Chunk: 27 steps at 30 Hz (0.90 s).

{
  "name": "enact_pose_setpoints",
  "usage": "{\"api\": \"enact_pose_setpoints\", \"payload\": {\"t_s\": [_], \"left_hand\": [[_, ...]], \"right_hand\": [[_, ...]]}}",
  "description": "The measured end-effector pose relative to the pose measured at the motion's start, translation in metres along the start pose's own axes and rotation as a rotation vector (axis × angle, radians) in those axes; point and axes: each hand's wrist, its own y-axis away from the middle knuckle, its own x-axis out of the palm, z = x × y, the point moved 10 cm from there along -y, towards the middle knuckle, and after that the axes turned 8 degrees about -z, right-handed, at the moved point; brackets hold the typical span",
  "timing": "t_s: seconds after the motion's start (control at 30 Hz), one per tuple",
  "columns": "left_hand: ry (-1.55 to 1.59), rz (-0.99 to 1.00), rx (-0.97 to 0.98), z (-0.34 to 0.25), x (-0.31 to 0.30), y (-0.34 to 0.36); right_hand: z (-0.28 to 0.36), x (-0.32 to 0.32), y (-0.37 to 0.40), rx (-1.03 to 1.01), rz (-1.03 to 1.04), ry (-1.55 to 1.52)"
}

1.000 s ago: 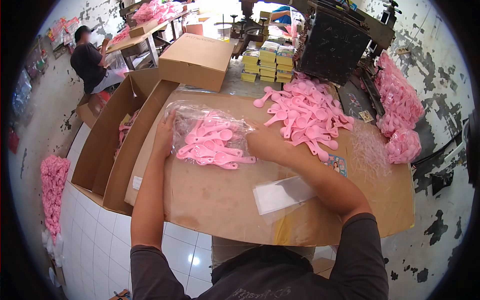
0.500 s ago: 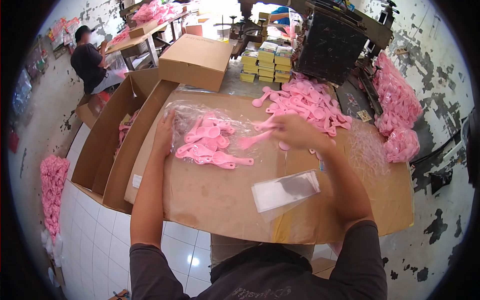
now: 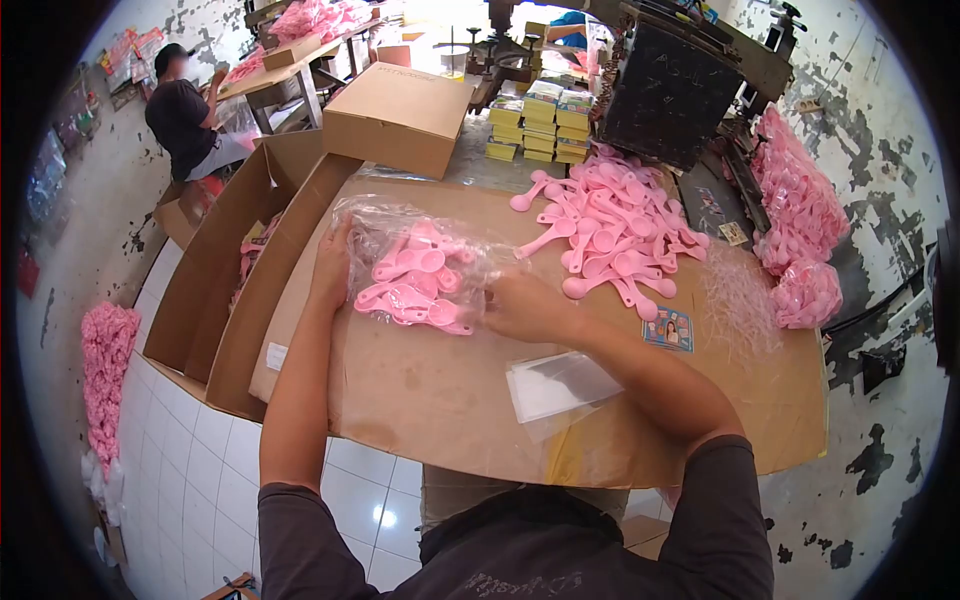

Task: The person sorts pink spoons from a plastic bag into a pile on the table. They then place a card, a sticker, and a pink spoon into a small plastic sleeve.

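Observation:
A clear plastic bag [image 3: 375,222] with several pink measuring spoons [image 3: 415,262] inside lies on the cardboard-covered table. My left hand [image 3: 333,262] is closed on the bag's left edge. My right hand [image 3: 527,305] is closed at the right edge of the bag, its fingers partly hidden. Beyond it, a loose pile of pink spoons [image 3: 620,215] spreads over the table. A stack of clear flat sleeves [image 3: 560,388] rests below my right forearm, which covers part of it. Right of that forearm lies a printed card [image 3: 668,330].
An open carton [image 3: 210,310] stands along the left side, with a closed box [image 3: 395,115] behind. Stacked yellow-edged cards [image 3: 540,120] and a black machine [image 3: 665,85] are at the back. Bagged pink spoons [image 3: 800,200] hang at right. A person [image 3: 185,115] sits far left.
My right hand has come left and down from near the pile to the bag's right edge. The pink spoons in it no longer show there. The printed card is now uncovered.

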Motion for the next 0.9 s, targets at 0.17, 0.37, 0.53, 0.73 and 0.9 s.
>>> {"api": "enact_pose_setpoints", "payload": {"t_s": [0.17,0.37,0.53,0.73,0.9], "left_hand": [[0.061,0.010,-0.015,0.010,-0.005,-0.008],[-0.050,0.031,0.095,0.007,-0.001,-0.011],[-0.040,0.029,0.114,-0.002,0.003,-0.005],[-0.064,0.011,0.082,0.002,0.000,-0.006],[-0.072,-0.018,0.067,-0.006,0.001,0.001]], "right_hand": [[0.007,0.026,-0.007,-0.298,-0.270,0.094],[-0.014,0.010,-0.003,-0.073,0.027,0.088],[-0.017,-0.018,0.017,-0.021,0.126,0.214],[-0.025,-0.064,0.031,-0.115,-0.131,0.073],[-0.050,-0.140,0.053,0.156,-0.206,0.016]]}}
